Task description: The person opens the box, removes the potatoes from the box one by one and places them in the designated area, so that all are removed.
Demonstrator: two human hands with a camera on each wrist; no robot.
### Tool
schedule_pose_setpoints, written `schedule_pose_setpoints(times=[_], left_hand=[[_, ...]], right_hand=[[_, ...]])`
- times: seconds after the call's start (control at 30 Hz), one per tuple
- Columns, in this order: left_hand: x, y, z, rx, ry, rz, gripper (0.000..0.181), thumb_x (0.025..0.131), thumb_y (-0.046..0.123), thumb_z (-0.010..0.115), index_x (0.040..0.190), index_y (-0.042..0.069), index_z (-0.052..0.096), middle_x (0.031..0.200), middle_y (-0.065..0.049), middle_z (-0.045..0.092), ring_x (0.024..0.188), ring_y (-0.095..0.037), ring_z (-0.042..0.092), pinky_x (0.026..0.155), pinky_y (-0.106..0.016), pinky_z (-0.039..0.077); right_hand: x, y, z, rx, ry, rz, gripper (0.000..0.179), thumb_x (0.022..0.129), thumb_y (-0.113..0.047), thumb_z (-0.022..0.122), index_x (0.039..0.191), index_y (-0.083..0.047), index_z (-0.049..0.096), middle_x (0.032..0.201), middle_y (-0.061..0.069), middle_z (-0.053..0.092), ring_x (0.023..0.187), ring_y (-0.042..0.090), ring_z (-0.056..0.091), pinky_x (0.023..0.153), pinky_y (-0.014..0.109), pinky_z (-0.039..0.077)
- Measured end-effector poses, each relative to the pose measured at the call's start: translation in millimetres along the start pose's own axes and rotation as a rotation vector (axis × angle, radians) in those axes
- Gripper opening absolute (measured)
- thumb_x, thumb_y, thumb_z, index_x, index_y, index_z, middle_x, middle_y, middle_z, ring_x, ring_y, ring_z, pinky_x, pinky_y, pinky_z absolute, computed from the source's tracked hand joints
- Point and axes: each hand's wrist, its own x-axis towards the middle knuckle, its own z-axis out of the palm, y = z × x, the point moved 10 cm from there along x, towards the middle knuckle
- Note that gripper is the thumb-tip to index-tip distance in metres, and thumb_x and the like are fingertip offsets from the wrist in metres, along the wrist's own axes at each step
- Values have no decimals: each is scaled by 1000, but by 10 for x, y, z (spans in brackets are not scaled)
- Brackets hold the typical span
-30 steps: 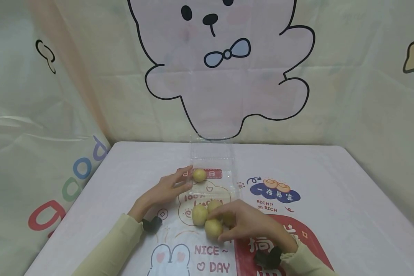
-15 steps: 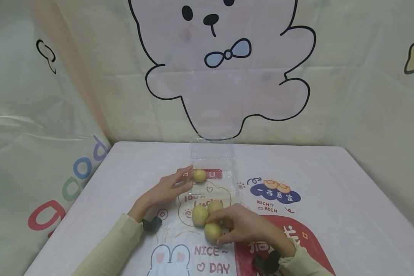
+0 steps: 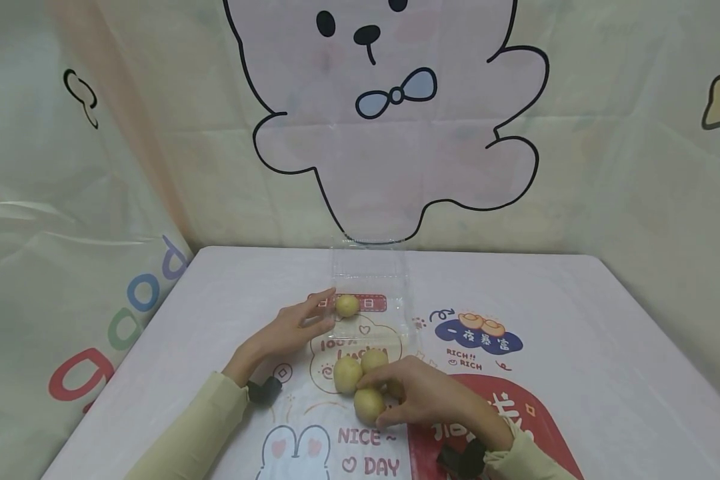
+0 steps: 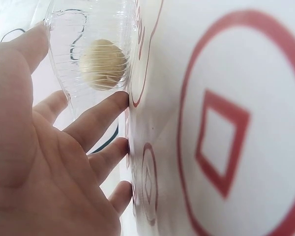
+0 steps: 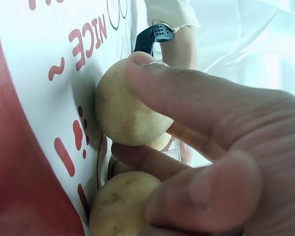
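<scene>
My right hand (image 3: 427, 395) grips a round yellowish fruit (image 3: 369, 407) between thumb and fingers, low over the table. In the right wrist view the thumb lies on this fruit's top side, with another fruit (image 5: 123, 204) beside it under the curled fingers. Two more fruits, one (image 3: 347, 375) on the left and one (image 3: 375, 360) behind, sit close by. My left hand (image 3: 291, 327) has its fingers extended, touching the left side of a clear plastic box (image 3: 405, 320). Inside that box, at its left, lies a single fruit (image 3: 347, 306).
The box's clear lid (image 3: 369, 260) stands raised at the back, near the table's far edge. A white printed cloth (image 3: 516, 280) covers the table. Behind it hangs a curtain (image 3: 606, 167) with a cartoon bear. Each wrist wears a dark strap device (image 3: 265, 391).
My right hand shifts slightly right and toward me, and the front fruit moves a little closer to me with it. The left hand and the box stay put.
</scene>
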Motion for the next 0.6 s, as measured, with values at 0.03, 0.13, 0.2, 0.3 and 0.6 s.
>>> schedule_pose_setpoints(times=[0.03, 0.13, 0.2, 0.3, 0.6], left_hand=[[1, -6, 2, 1, 0, -2, 74, 98, 62, 55, 162, 39, 24, 159, -8, 46, 148, -38, 43, 117, -69, 31], [1, -13, 5, -1, -1, -6, 74, 98, 62, 55, 161, 40, 24, 160, -8, 46, 148, -38, 42, 118, -69, 31], [1, -12, 6, -4, 0, -8, 74, 98, 62, 55, 161, 40, 24, 160, -8, 46, 148, -38, 42, 118, -69, 31], [2, -12, 6, -6, 0, -5, 74, 98, 62, 55, 161, 39, 24, 160, -7, 45, 148, -37, 42, 118, -69, 31], [3, 12, -8, 1, 1, 15, 73, 98, 61, 55, 161, 40, 24, 161, -5, 45, 147, -34, 44, 118, -67, 32]], right_hand=[[-1, 0, 0, -1, -1, 2, 49, 78, -21, 89, 124, -30, 74, 103, -19, 69, 92, 11, 60, 75, 20, 47], [1, -4, -5, -6, -1, 5, 50, 78, -22, 89, 124, -30, 73, 105, -19, 69, 91, 10, 60, 74, 20, 49], [0, -7, -8, -9, -3, 4, 51, 78, -21, 89, 125, -30, 73, 106, -18, 70, 90, 10, 60, 74, 21, 50], [-2, -19, -5, -8, -8, 0, 52, 78, -20, 89, 126, -30, 73, 110, -18, 70, 92, 9, 61, 77, 22, 52], [-6, -82, 10, -48, -14, -47, 54, 77, -18, 89, 127, -28, 72, 120, -19, 70, 101, 4, 59, 94, 26, 52]])
